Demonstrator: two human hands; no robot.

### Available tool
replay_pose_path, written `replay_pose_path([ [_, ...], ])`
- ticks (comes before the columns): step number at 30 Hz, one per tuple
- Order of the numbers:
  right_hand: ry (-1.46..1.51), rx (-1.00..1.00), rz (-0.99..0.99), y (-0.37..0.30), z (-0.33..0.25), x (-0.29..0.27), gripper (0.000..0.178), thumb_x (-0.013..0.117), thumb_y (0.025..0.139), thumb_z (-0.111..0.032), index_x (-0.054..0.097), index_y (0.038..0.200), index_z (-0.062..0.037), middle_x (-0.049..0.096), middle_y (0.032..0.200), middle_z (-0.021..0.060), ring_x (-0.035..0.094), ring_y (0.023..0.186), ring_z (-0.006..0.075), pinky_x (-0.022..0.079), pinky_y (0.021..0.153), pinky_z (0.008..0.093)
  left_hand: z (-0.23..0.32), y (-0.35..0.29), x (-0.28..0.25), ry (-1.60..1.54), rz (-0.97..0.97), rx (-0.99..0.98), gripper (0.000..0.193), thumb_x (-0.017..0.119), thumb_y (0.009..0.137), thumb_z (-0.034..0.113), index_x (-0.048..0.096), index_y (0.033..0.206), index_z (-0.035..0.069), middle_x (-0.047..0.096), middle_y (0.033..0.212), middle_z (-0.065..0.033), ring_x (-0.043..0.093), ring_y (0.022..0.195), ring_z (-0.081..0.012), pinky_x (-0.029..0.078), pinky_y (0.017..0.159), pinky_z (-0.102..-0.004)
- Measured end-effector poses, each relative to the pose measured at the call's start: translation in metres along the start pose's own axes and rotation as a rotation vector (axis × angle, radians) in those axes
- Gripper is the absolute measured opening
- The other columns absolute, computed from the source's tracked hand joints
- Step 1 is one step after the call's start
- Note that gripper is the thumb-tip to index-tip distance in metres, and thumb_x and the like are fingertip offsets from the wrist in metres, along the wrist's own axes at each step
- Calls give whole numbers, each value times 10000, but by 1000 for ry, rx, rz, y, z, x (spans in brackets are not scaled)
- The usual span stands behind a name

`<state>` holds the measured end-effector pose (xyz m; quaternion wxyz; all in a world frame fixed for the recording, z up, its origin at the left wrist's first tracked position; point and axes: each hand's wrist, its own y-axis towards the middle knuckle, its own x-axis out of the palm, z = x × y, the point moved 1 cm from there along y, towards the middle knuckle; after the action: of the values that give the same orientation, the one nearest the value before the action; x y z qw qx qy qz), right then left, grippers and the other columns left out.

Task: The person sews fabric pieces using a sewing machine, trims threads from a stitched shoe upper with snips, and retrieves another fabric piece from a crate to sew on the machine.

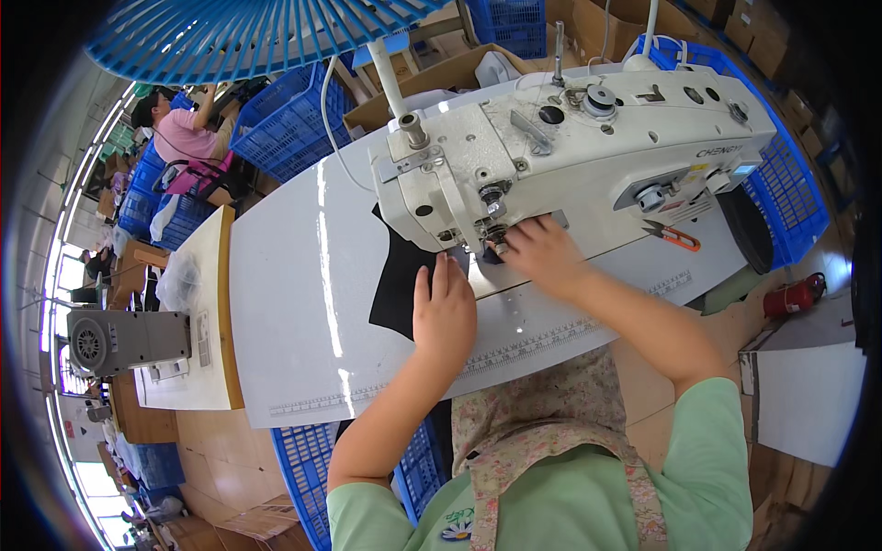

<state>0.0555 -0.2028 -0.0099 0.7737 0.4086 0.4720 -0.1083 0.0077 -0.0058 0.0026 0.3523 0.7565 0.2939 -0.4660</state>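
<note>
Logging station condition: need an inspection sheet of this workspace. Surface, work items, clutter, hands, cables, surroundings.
Surface: white sewing table, ruler scale along near edge.
Work items: black fabric piece on the table, reaching toward the needle area of the white sewing machine.
Clutter: orange-handled thread snips lying on the right side.
Hands: left hand resting on the fabric, fingers extended; right hand at the needle area, grip unclear.
Cables: white cable hanging left of the machine head.
Surroundings: blue crate behind, red fire extinguisher at right.

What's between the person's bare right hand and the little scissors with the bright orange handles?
Nothing lies between the bare right hand and the small orange-handled scissors; the head view shows only bare white work surface there.
</note>
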Motion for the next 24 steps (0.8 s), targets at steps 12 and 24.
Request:
replay_pose_path([
  [12, -25, -308, -415, 22, -36, -26, 159, 599, 729, -179, 706, 746, -62, 630, 920, 118, 589, 892, 234, 449, 735, 342, 1, 2, -22, -41, -143, 28, 296, 554, 746, 125, 644, 980, -32, 646, 1031, -167, 575, 1079, -292, 403, 971, -419],
  [24, 67, -159, -378, 11, -39, -14, 192, 540, 861, -143, 671, 821, -9, 669, 746, 98, 611, 849, 249, 432, 712, 336, -18, 8, -23, -119, -245, 221, 292, 584, 718, 96, 649, 979, -19, 644, 864, -80, 592, 860, -221, 442, 734, -314],
])
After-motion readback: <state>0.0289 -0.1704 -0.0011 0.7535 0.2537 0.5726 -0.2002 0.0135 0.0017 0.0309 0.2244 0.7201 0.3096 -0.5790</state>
